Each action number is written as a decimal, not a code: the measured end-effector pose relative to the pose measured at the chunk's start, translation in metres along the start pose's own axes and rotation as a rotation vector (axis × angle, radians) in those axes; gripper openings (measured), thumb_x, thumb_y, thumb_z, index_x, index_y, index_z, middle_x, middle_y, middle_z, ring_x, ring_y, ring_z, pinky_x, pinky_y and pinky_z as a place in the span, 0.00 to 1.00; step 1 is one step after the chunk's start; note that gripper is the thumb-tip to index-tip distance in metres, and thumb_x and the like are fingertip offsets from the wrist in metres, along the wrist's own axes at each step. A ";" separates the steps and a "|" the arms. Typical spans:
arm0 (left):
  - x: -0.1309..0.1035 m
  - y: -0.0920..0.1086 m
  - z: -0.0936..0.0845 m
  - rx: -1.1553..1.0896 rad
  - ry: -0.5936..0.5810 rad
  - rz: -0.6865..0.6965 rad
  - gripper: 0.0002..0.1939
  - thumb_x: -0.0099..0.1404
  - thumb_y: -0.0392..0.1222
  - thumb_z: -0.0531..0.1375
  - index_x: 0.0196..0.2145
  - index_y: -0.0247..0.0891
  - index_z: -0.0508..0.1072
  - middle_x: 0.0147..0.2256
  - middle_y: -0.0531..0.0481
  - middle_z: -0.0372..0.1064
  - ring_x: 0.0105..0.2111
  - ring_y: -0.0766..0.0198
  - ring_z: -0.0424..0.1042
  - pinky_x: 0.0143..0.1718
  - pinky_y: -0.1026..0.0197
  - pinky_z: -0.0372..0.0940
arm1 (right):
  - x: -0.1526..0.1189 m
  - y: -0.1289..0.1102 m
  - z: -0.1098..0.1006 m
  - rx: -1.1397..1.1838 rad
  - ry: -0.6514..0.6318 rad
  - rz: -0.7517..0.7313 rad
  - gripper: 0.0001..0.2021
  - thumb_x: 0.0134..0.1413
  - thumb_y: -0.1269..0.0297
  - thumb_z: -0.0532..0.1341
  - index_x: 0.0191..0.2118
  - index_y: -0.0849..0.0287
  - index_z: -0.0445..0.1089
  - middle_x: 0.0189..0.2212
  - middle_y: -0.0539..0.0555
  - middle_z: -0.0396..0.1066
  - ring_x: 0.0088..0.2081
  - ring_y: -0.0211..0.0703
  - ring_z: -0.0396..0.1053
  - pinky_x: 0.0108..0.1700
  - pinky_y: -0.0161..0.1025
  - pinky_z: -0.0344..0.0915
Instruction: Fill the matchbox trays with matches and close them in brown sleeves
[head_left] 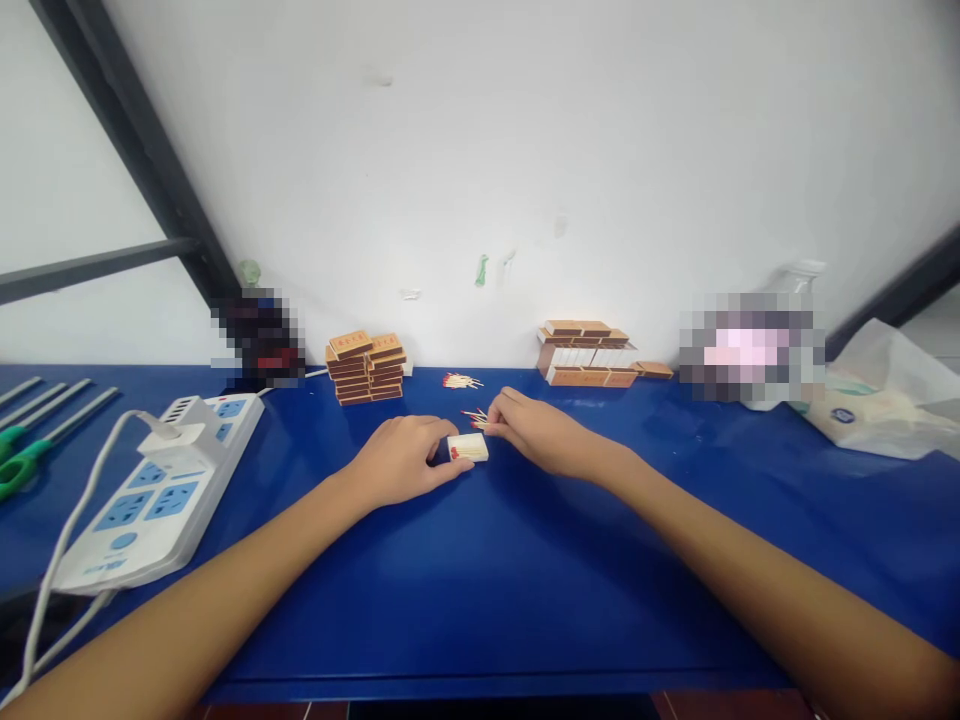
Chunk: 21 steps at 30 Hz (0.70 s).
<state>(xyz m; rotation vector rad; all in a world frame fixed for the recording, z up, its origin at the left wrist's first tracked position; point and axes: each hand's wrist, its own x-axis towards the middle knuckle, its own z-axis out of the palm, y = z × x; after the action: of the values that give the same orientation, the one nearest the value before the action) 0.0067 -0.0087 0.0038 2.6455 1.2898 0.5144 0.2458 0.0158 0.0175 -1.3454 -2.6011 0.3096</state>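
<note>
Tray point(482, 445), white and small, lies near the middle of the desk point(480, 590), between the two hands; matches point(468, 452) lie side by side in it, red heads toward the left. The left hand point(409, 455) holds it from the left, thumb along the near edge and fingers at the far-left corner, presumably to steady it while leaving the top uncovered. The right hand point(529, 428), just beyond its right end, pinches a small bunch point(475, 418) between thumb and fingertips, a hold that probably keeps the thin sticks together; whether the bunch touches the desk cannot be told. Behind, well apart from both hands, lies a loose pile point(463, 381). Farther out, a left stack point(367, 370) and a right stack point(589, 365) of boxes flank the pile near the wall point(480, 150), seemingly set back to leave working room.
</note>
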 end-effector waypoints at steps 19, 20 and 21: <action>0.001 0.003 0.001 0.037 -0.023 0.009 0.19 0.70 0.58 0.61 0.45 0.41 0.78 0.31 0.53 0.72 0.27 0.65 0.67 0.28 0.61 0.52 | -0.022 0.009 -0.003 0.198 0.038 -0.120 0.07 0.67 0.60 0.62 0.40 0.57 0.73 0.35 0.51 0.73 0.35 0.40 0.68 0.38 0.38 0.60; 0.001 0.003 0.001 0.038 -0.026 0.008 0.19 0.70 0.58 0.61 0.45 0.41 0.78 0.31 0.53 0.72 0.27 0.65 0.67 0.28 0.61 0.52 | -0.021 0.008 -0.002 0.189 0.027 -0.124 0.07 0.68 0.61 0.61 0.39 0.57 0.73 0.34 0.51 0.73 0.35 0.40 0.68 0.38 0.38 0.60; 0.001 0.003 0.001 0.038 -0.029 0.008 0.18 0.70 0.58 0.61 0.45 0.41 0.78 0.31 0.53 0.72 0.27 0.65 0.67 0.28 0.61 0.52 | -0.021 0.007 -0.001 0.179 0.020 -0.131 0.07 0.68 0.62 0.61 0.38 0.57 0.73 0.35 0.52 0.73 0.35 0.40 0.67 0.37 0.38 0.59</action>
<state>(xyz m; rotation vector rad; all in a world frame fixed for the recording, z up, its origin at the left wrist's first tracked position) 0.0097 -0.0096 0.0040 2.6797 1.2940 0.4547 0.2636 0.0026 0.0147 -1.1085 -2.5605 0.4913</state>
